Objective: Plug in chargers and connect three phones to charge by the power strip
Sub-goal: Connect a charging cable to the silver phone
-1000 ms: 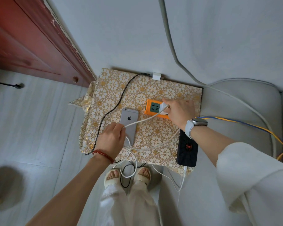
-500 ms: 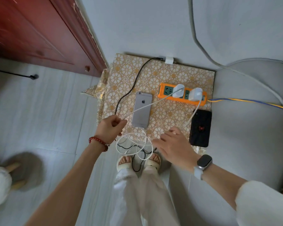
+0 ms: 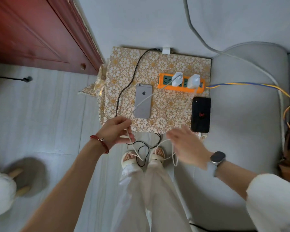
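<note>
Two white chargers [image 3: 177, 79] sat in the orange power strip [image 3: 164, 84] at the far right of the patterned table [image 3: 157, 64], where a second before the right hand had been pressing one of them home; that hand had since come back off the strip toward the near edge. The right hand [image 3: 186, 144] hovered there, blurred by motion, fingers spread loosely, and whether it touched any cord I could not tell. The left hand [image 3: 115, 129], at about 7 o'clock from the table's centre, pinched the white cable [image 3: 146, 97] between thumb and fingers, the line running up across the silver phone [image 3: 143, 102] to the left charger. Loose white loops and a black cable [image 3: 124, 91] hung down over the feet. The silver phone lay face down at the table's middle, at 9 o'clock from the strip's left end. The black phone [image 3: 200, 114] lay at 5 o'clock from the strip, with a small white plug at its near end, so it looked already connected, though that end was small and hard to read. My reading: chargers seated, hands now sorting slack to find the free connector for the silver phone. Only two phones were in sight; a third was not visible.
</note>
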A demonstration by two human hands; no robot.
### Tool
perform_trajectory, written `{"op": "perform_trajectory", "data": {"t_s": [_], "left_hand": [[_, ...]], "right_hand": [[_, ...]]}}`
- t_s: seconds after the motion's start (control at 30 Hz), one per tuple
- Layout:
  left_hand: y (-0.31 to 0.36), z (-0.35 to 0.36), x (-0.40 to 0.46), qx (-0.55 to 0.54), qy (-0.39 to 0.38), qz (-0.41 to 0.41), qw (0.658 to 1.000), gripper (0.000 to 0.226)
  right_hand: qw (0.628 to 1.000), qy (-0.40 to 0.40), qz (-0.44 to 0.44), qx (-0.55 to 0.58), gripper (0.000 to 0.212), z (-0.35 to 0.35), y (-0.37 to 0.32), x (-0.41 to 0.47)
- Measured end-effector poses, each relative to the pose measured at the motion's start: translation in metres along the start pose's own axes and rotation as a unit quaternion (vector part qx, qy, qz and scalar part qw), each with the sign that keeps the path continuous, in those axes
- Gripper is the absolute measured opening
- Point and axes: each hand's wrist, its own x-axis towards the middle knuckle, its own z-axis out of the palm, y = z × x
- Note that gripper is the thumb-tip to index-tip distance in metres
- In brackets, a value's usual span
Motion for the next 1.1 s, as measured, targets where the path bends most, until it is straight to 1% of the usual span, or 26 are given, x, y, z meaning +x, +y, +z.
{"op": "perform_trajectory", "data": {"t_s": [0.03, 0.1, 0.13, 0.17, 0.23, 0.27, 0.3, 0.33, 0.37, 0.4, 0.43, 0.47, 0.5, 0.53, 0.57, 0.63, 0.67, 0.73, 0.8, 0.87, 0.9, 0.93, 1.0, 1.03, 1.07, 1.1], "left_hand": [[0.003, 0.003, -0.001, -0.031, -0.016, 0.005, 0.999, 0.018], [0.009, 0.007, 0.0, -0.079, -0.029, 0.024, 0.996, 0.017], [0.012, 0.008, 0.0, -0.101, -0.019, 0.036, 0.994, 0.017], [0.015, 0.006, 0.002, -0.121, -0.005, 0.048, 0.991, 0.017], [0.015, -0.001, 0.005, -0.122, 0.01, 0.061, 0.991, 0.016], [0.012, -0.004, 0.007, -0.089, 0.008, 0.057, 0.994, 0.017], [0.006, -0.006, 0.008, -0.029, 0.0, 0.043, 0.999, 0.022], [-0.001, -0.004, 0.007, 0.045, -0.016, 0.026, 0.999, 0.031], [-0.01, 0.0, 0.004, 0.123, -0.043, 0.009, 0.992, 0.039], [-0.021, 0.006, 0.001, 0.202, -0.08, 0.0, 0.976, 0.044], [-0.031, 0.012, -0.002, 0.273, -0.121, 0.004, 0.954, 0.043], [-0.04, 0.018, -0.005, 0.319, -0.152, 0.017, 0.936, 0.036], [-0.045, 0.023, -0.008, 0.331, -0.162, 0.031, 0.929, 0.025], [-0.047, 0.026, -0.013, 0.304, -0.156, 0.039, 0.939, 0.017], [-0.044, 0.027, -0.016, 0.239, -0.134, 0.033, 0.961, 0.017], [-0.033, 0.02, -0.018, 0.083, -0.064, 0.04, 0.994, 0.022], [-0.025, 0.013, -0.016, 0.024, -0.016, 0.065, 0.997, 0.021], [-0.007, -0.008, -0.008, -0.053, 0.085, 0.114, 0.988, 0.02], [0.008, -0.028, -0.002, -0.084, 0.173, 0.14, 0.971, 0.019], [0.019, -0.045, 0.001, -0.128, 0.25, 0.146, 0.948, 0.019], [0.022, -0.055, 0.003, -0.163, 0.287, 0.141, 0.933, 0.018], [0.024, -0.064, 0.004, -0.196, 0.317, 0.129, 0.919, 0.018], [0.024, -0.078, 0.004, -0.202, 0.336, 0.07, 0.917, 0.014], [0.021, -0.082, 0.005, -0.16, 0.335, 0.023, 0.928, 0.012], [0.016, -0.083, 0.007, -0.069, 0.334, -0.027, 0.94, 0.025], [0.009, -0.08, 0.007, 0.074, 0.345, -0.056, 0.934, 0.047]], "right_hand": [[0.991, -0.013, -0.017, 0.132, 0.055, -0.001, -0.019, 0.004], [0.928, -0.113, -0.013, 0.354, 0.053, -0.002, -0.053, 0.014], [0.901, -0.145, -0.011, 0.408, 0.045, -0.001, -0.064, 0.018], [0.89, -0.148, -0.013, 0.43, 0.034, 0.0, -0.072, 0.021], [0.869, -0.084, 0.007, 0.487, 0.025, 0.001, -0.078, 0.024], [0.837, -0.047, 0.04, 0.544, 0.024, 0.0, -0.076, 0.026], [0.78, -0.008, 0.081, 0.62, 0.02, -0.005, -0.074, 0.027], [0.704, 0.03, 0.11, 0.701, 0.017, -0.012, -0.069, 0.028], [0.631, 0.076, 0.126, 0.762, 0.015, -0.021, -0.062, 0.03], [0.576, 0.12, 0.134, 0.797, 0.015, -0.028, -0.053, 0.033], [0.544, 0.155, 0.137, 0.813, 0.015, -0.036, -0.046, 0.037], [0.529, 0.178, 0.139, 0.818, 0.016, -0.041, -0.041, 0.04], [0.523, 0.187, 0.141, 0.819, 0.017, -0.044, -0.04, 0.043], [0.525, 0.178, 0.139, 0.82, 0.02, -0.044, -0.04, 0.045], [0.533, 0.151, 0.137, 0.821, 0.026, -0.042, -0.043, 0.045], [0.574, 0.069, 0.13, 0.805, 0.043, -0.03, -0.054, 0.041], [0.607, 0.026, 0.119, 0.786, 0.048, -0.022, -0.062, 0.037], [0.693, -0.039, 0.084, 0.715, 0.046, -0.011, -0.081, 0.027], [0.803, -0.049, 0.058, 0.591, 0.036, -0.002, -0.092, 0.02], [0.879, -0.048, 0.059, 0.47, 0.028, 0.007, -0.087, 0.017], [0.899, -0.048, 0.074, 0.428, 0.026, 0.01, -0.079, 0.016], [0.907, -0.047, 0.1, 0.407, 0.027, 0.011, -0.069, 0.014], [0.883, -0.033, 0.162, 0.44, 0.027, 0.012, -0.049, 0.008], [0.874, -0.015, 0.177, 0.453, 0.026, 0.011, -0.041, 0.005], [0.876, 0.008, 0.176, 0.448, 0.024, 0.008, -0.038, 0.003], [0.892, 0.035, 0.158, 0.421, 0.021, 0.005, -0.037, 0.002]]}}
